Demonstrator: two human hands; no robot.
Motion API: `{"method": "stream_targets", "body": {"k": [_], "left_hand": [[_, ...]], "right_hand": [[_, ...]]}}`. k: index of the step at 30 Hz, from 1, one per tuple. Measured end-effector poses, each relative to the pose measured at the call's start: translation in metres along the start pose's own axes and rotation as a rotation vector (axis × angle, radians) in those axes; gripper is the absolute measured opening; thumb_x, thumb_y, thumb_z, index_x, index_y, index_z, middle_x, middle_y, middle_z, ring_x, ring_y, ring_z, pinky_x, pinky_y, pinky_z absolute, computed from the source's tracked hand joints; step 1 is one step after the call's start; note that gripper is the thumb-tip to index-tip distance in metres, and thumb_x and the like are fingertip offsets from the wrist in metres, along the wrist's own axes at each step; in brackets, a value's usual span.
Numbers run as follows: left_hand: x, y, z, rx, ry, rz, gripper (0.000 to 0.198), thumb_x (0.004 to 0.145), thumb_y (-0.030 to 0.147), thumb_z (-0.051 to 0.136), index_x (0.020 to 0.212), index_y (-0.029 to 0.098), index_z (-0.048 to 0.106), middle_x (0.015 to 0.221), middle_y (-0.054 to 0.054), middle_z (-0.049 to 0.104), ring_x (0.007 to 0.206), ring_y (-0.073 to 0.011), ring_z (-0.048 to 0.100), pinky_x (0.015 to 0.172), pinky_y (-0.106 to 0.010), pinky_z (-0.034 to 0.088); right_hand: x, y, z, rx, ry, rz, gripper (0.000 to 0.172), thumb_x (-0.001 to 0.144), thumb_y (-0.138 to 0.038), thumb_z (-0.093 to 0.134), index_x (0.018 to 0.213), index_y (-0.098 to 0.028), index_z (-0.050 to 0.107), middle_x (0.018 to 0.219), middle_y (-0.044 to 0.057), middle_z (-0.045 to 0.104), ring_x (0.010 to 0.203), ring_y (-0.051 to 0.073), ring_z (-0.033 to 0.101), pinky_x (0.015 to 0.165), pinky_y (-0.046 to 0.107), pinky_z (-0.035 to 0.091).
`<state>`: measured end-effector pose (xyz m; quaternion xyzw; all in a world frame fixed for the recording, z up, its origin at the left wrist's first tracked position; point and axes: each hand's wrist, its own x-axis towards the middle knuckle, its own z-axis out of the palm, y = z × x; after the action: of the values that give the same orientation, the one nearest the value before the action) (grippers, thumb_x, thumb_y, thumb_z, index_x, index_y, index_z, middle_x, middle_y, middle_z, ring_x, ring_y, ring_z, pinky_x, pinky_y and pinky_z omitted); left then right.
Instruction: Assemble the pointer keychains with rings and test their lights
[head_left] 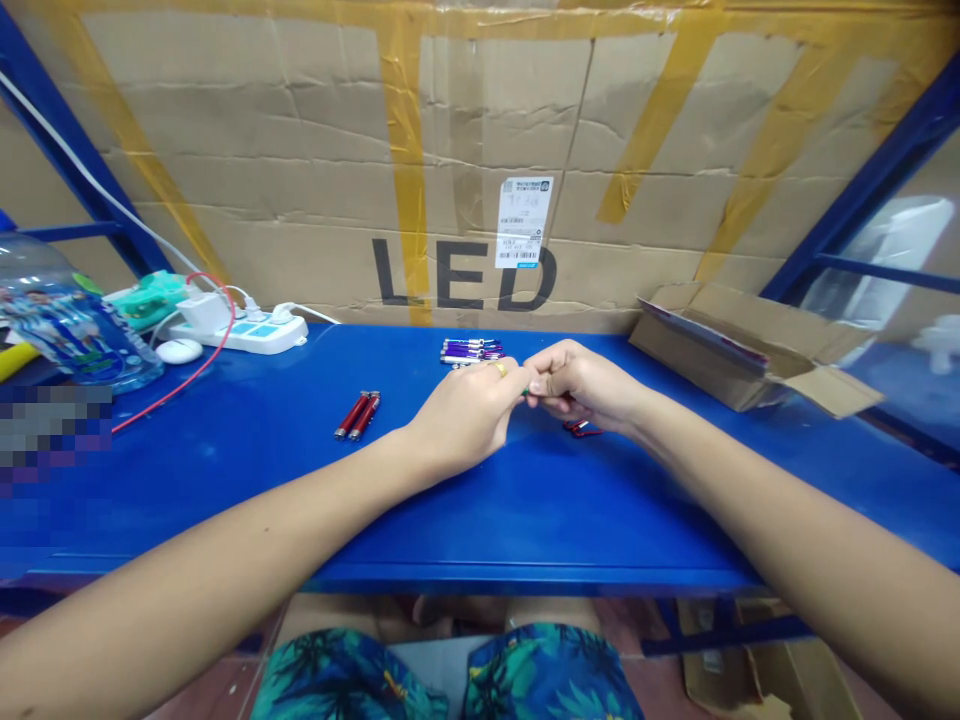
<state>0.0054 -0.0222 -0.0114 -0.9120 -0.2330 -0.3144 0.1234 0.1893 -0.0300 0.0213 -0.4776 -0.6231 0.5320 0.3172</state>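
Over the middle of the blue table (525, 510) my left hand (469, 405) and my right hand (581, 385) meet, fingers closed and pinched together on a small object that the fingers mostly hide. A small red clip-like piece (581, 429) lies under my right hand. Two red pen-like tubes (358, 415) lie side by side to the left of my left hand. A small pile of purple tubes (472, 350) lies just beyond my hands. My left hand wears a ring.
An open cardboard box (742, 350) sits at the right. A white power strip (240, 330) with plugs, a red cable (202, 365) and a clear water bottle (67, 325) stand at the left. A taped cardboard wall (465, 150) printed "LED" closes the back.
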Motion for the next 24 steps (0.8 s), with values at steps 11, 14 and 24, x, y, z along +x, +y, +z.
{"method": "stream_targets", "body": {"k": [11, 14, 24], "left_hand": [[0.003, 0.001, -0.003, -0.221, -0.029, -0.205, 0.015, 0.093, 0.012, 0.044, 0.082, 0.019, 0.051, 0.084, -0.007, 0.061, 0.082, -0.0205, 0.058, 0.076, -0.035, 0.049], [0.007, -0.002, -0.001, -0.349, -0.042, -0.362, 0.009, 0.089, 0.01, 0.054, 0.084, 0.018, 0.056, 0.085, -0.005, 0.064, 0.083, -0.0196, 0.06, 0.075, -0.034, 0.049], [0.008, -0.007, -0.01, -0.372, -0.179, -0.387, 0.024, 0.091, 0.021, 0.061, 0.068, 0.017, 0.065, 0.079, -0.007, 0.07, 0.09, -0.024, 0.063, 0.08, -0.037, 0.047]], "right_hand": [[0.002, 0.004, -0.002, -0.314, 0.086, -0.263, 0.016, 0.068, -0.022, 0.059, 0.055, -0.017, 0.051, 0.043, -0.004, 0.045, 0.041, 0.008, 0.033, 0.044, 0.024, 0.022], [0.004, 0.007, -0.002, -0.523, 0.139, -0.38, 0.02, 0.072, -0.021, 0.055, 0.054, -0.018, 0.048, 0.046, -0.004, 0.042, 0.046, 0.009, 0.035, 0.049, 0.025, 0.024], [0.005, 0.015, -0.006, -0.827, 0.128, -0.652, 0.018, 0.078, -0.013, 0.051, 0.061, -0.016, 0.057, 0.057, -0.001, 0.054, 0.055, 0.011, 0.04, 0.058, 0.026, 0.03]]}}
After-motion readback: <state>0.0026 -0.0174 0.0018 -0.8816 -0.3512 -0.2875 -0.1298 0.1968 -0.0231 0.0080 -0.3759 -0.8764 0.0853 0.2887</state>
